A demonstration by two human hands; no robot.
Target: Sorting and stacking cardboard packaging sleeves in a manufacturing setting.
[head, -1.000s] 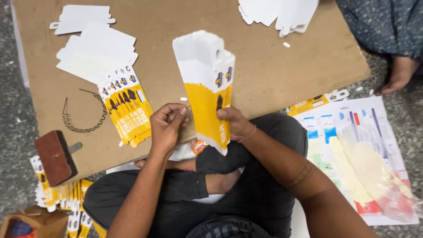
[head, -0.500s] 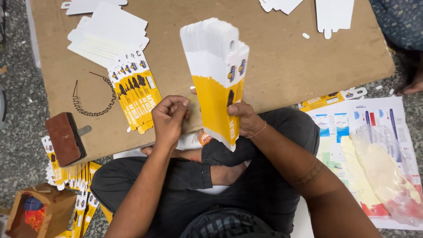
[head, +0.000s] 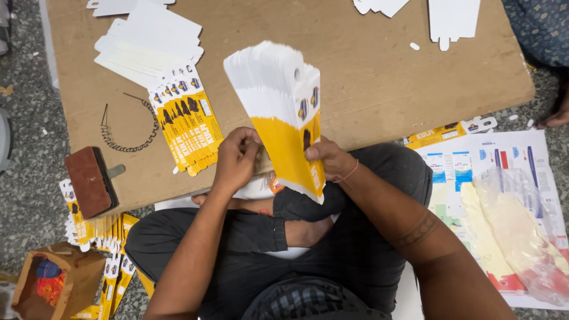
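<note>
Upright, fanned glossy card stack [head: 284, 112] between hands [head: 284, 160]

Both forearms ran up from the bottom of the frame and met over the crossed legs, just short of the desk [head: 355, 89] edge. Left hand [head: 236, 161] sat at that edge, knuckles up, fingers [head: 249, 137] curled in and pinched together at the tips. Left forearm bare, angled up from lower left. Right hand [head: 329, 159] sat just right of it, slightly off the desk edge, thumb forward, fingers wrapped out of sight. Thin band on the right wrist, dark mark on the right forearm. Hands close, not touching.
</note>
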